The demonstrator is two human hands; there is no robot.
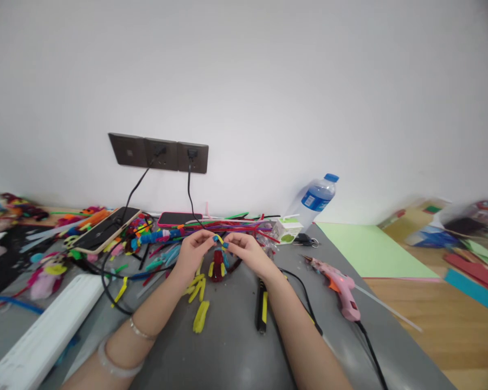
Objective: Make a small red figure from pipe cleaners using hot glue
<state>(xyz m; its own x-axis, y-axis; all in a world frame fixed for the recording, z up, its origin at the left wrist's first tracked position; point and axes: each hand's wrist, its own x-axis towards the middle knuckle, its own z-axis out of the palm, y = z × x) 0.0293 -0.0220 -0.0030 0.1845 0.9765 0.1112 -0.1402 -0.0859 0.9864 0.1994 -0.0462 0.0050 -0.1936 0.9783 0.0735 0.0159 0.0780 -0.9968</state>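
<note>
Both of my hands meet above the middle of the grey table. My left hand (196,248) and my right hand (247,251) pinch a small yellow pipe cleaner piece (219,239) between thumb and fingers, one at each end. Blue spots show at the fingertips. Just below them stands a dark red fuzzy figure (217,266) with yellow bits at its sides. Several yellow pipe cleaner pieces (195,288) lie left of it, and a thicker yellow piece (200,317) lies nearer to me. A black and yellow utility knife (262,307) rests beside my right forearm.
A pink glue gun (341,290) with a glue stick lies at right, its cord trailing. Behind are a tilted water bottle (317,200), small carton (288,230), keys (307,240) and pipe cleaners (231,223). At left are a phone (108,230), cables and a white power strip (49,333).
</note>
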